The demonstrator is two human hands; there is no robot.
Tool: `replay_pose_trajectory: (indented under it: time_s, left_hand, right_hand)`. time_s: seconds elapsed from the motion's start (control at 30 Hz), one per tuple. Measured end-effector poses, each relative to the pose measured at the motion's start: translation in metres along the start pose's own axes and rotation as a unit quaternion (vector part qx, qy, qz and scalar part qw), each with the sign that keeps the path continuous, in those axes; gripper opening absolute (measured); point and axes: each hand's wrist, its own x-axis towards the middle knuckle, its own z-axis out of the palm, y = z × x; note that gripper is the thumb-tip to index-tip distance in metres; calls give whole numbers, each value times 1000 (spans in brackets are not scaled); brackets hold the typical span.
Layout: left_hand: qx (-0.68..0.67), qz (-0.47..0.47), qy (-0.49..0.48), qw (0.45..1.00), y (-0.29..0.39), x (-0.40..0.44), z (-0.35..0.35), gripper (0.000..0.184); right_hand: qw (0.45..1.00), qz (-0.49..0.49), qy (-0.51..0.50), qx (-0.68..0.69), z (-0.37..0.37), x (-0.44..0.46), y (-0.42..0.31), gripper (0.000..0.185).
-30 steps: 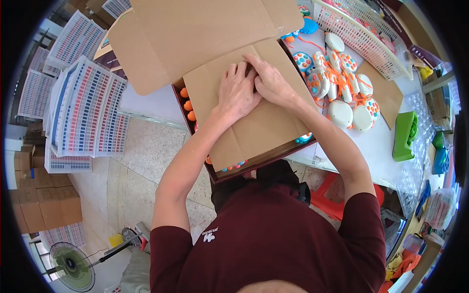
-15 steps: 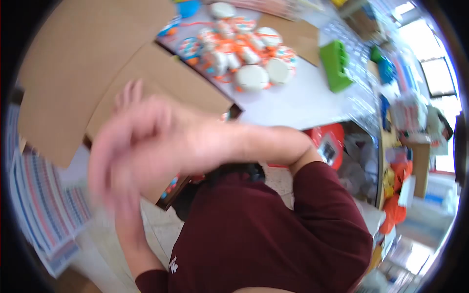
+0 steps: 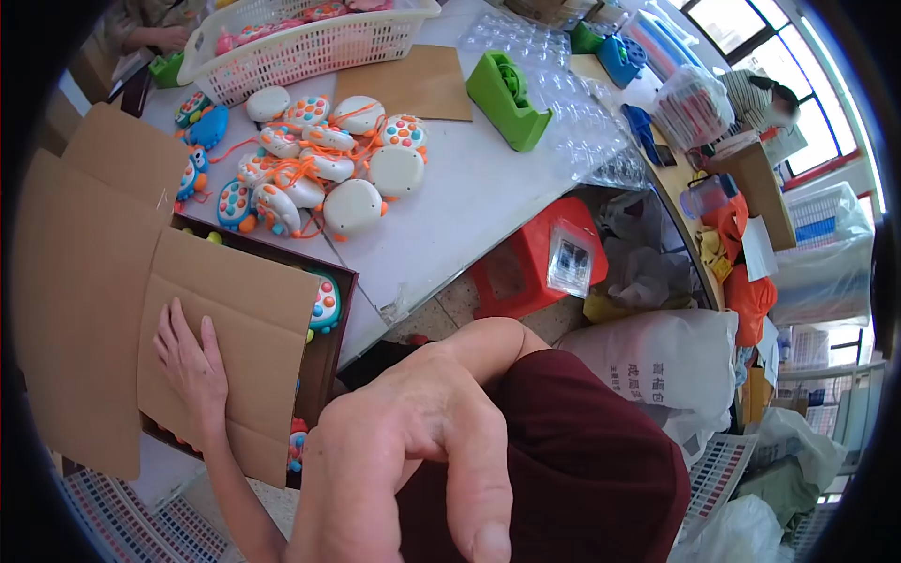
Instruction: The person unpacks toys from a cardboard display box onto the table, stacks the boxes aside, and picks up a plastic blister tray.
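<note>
Our right hand (image 3: 404,441) has lifted off the cardboard sheet (image 3: 249,300) over the toys (image 3: 325,302) in the box (image 3: 343,324); we cannot tell its grip. Our left hand (image 3: 195,373) rests there, fingers apart; we'd best keep that palm flat.

A red stool (image 3: 530,272) stands near a white sack (image 3: 694,352) bearing printed characters.
</note>
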Motion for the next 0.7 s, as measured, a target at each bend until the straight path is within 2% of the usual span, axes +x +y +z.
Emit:
replay_pose_trajectory:
  time_s: [0.1,0.23,0.3,0.33,0.4,0.43,0.5,0.53,0.6,0.63,0.7]
  left_hand:
    - [-3,10,1,1000,-1,0,1,47]
    - [2,-3,1,1000,1,0,1,48]
    - [7,-4,-3,1000,1,2,3,48]
    - [9,-2,0,1000,0,2,4,48]
    - [16,7,-4,1000,-2,1,4,48]
    - [9,4,-2,1000,-1,0,4,48]
    - [4,6,-4,1000,-1,1,4,48]
    - [4,1,-7,1000,-1,1,4,48]
    - [8,2,-11,1000,-1,1,5,48]
    - [13,-12,-15,1000,-2,1,7,48]
    - [24,-22,-21,999,-7,-1,12,48]
  right_hand:
    - [998,-43,40,4,-2,-12,19,39]
    - [990,-123,66,-15,7,-7,14,39]
    - [998,-52,32,6,13,-5,-11,53]
    - [998,-58,33,5,11,-8,-14,53]
    - [999,0,12,-53,7,-11,-14,58]
    - [999,-8,12,-53,6,-13,-6,58]
    - [993,-108,23,32,4,-20,15,41]
    - [993,-115,25,31,0,-24,16,41]
    - [997,-9,-33,65,-5,-30,14,44]
    - [997,-15,-34,63,-3,-29,15,44]
    - [989,-139,40,1,9,-24,13,47]
